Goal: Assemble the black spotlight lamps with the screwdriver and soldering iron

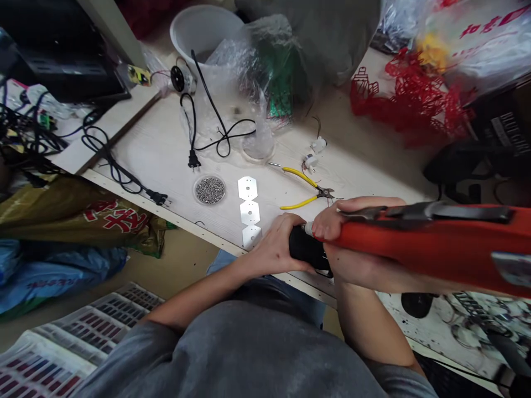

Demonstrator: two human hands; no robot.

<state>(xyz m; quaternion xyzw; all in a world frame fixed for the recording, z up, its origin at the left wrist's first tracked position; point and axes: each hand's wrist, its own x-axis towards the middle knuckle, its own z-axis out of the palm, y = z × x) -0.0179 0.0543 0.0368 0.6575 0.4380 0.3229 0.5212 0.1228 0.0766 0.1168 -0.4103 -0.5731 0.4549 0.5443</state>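
My left hand (pixel 279 243) is wrapped round a black cylindrical part (pixel 307 250) at the table's front edge. My right hand (pixel 352 243) grips a long orange-red tool (pixel 418 235), whose tip meets the top of the black part. Much of the right hand's grip is hidden under the tool. Just left of my left hand, hexagonal metal plates (pixel 249 212) lie in a row. A round dish of small metal pieces (pixel 209 189) sits farther left. Yellow-handled cutters (pixel 309 188) lie open behind my hands, near two small white parts (pixel 310 161).
Black power cords (pixel 193 132) lie on the table (pixel 166 166). A white bucket (pixel 205 33) and clear plastic bags (pixel 253 61) stand behind. Red netting (pixel 406 105) and a dark box (pixel 506 121) are at the right. Plastic trays (pixel 78 348) sit low at left.
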